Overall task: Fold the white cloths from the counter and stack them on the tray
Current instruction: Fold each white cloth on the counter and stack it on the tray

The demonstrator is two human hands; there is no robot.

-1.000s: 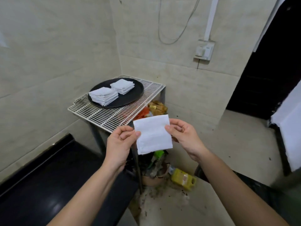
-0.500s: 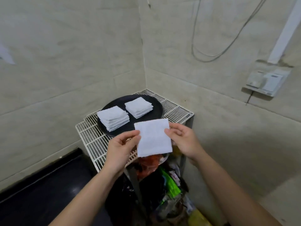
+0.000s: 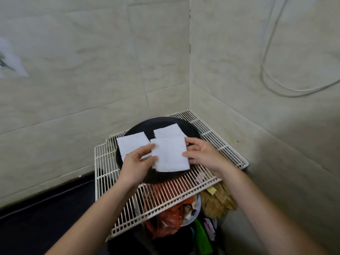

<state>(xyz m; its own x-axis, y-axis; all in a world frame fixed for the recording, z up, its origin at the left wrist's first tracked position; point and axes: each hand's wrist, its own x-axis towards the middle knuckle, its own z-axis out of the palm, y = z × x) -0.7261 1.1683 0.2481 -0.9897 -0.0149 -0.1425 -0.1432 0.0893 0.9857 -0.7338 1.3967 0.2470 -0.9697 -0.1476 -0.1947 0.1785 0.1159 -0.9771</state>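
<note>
A folded white cloth [image 3: 170, 154] hangs flat between both hands, above the front of the round black tray [image 3: 191, 130]. My left hand [image 3: 137, 163] pinches its left edge and my right hand [image 3: 202, 155] pinches its right edge. Two stacks of folded white cloths lie on the tray: the left stack [image 3: 131, 143] is partly behind my left hand, and the right stack [image 3: 168, 131] is partly hidden by the held cloth.
The tray rests on a white wire rack [image 3: 165, 197] set into a tiled corner. Under the rack are an orange bag [image 3: 167, 219], brown packets [image 3: 219, 201] and green items. A dark counter [image 3: 46, 218] lies at the lower left. A cable [image 3: 266, 70] hangs on the right wall.
Both hands have carried the folded cloth forward from in front of the rack to just over the tray. The view has closed in on the rack.
</note>
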